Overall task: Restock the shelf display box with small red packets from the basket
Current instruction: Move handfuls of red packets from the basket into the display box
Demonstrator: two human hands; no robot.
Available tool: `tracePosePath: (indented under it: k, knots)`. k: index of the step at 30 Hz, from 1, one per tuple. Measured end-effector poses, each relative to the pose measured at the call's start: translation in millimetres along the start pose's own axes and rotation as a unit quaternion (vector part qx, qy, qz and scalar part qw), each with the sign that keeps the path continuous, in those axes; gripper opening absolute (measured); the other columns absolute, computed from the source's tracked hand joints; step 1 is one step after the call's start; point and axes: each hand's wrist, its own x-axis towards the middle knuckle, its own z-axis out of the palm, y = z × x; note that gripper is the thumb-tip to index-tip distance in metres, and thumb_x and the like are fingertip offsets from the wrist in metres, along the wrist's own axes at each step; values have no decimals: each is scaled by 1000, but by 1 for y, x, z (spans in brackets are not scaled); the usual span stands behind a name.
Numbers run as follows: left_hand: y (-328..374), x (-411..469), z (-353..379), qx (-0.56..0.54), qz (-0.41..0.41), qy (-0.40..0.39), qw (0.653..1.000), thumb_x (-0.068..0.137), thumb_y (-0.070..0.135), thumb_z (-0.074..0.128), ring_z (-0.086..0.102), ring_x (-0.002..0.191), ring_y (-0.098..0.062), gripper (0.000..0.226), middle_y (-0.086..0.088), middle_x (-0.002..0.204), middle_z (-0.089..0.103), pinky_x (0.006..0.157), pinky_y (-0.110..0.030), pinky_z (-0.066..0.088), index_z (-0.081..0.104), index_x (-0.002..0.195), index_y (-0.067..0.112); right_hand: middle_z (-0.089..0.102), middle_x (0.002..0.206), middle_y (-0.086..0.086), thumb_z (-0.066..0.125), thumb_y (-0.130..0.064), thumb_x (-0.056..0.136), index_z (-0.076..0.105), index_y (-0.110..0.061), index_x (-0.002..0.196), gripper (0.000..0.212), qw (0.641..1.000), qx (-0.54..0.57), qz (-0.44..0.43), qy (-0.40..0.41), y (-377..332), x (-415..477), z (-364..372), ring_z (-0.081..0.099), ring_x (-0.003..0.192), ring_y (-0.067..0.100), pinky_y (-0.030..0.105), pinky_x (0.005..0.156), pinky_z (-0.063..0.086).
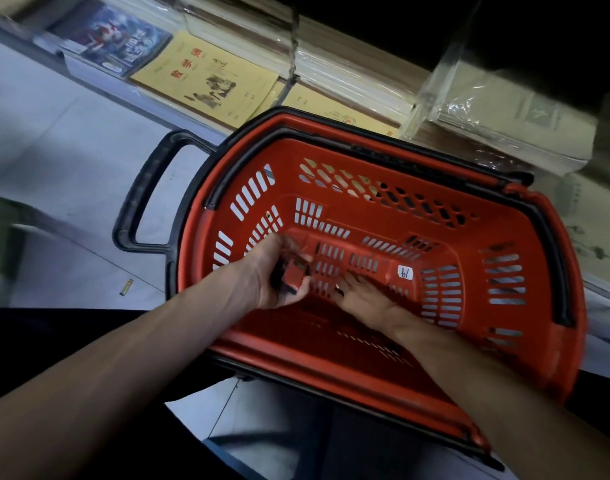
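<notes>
Left hand (pixel 279 284) has its grip curled round a few red packets (pixel 293 279), low inside the basket (pixel 365 372) towards its 9 o'clock end. Right hand (pixel 364 296) sits just at their 3 o'clock, fingers spread flat on the basket floor, holding nothing I can make out. Left is the loaded one, and the box is out of view.

Shop: shopping basket (pixel 365 362), stocked notebooks (pixel 206 77).
</notes>
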Motion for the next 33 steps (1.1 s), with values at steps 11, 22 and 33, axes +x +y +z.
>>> tracePosePath:
  k: [11,22,33]
  knots:
    - [3,-16,29,-12,61,-72,995,92,24,58,56,86,-19,29,-11,105,59,56,-33,59,79,85,5,69,107,-4,78,-7,76,73,-16,109,34,896,315,30,310,34,-122,-236,67,98,13,24,90,51]
    - [-34,-93,119,-95,177,-179,963,96,35,40,69,56,-22,45,-9,68,68,52,-27,56,69,73,10,71,113,-15,73,-17,82,63,-36,123,46,932,287,-15,222,12,-173,-320,65,106,6,39,88,55]
    - [-31,-157,230,-149,225,-196,943,97,37,50,64,44,-21,47,-8,58,62,42,-19,51,65,65,6,60,127,-13,70,-23,94,63,-27,137,44,879,240,40,409,65,-266,-347,56,113,4,18,96,44]
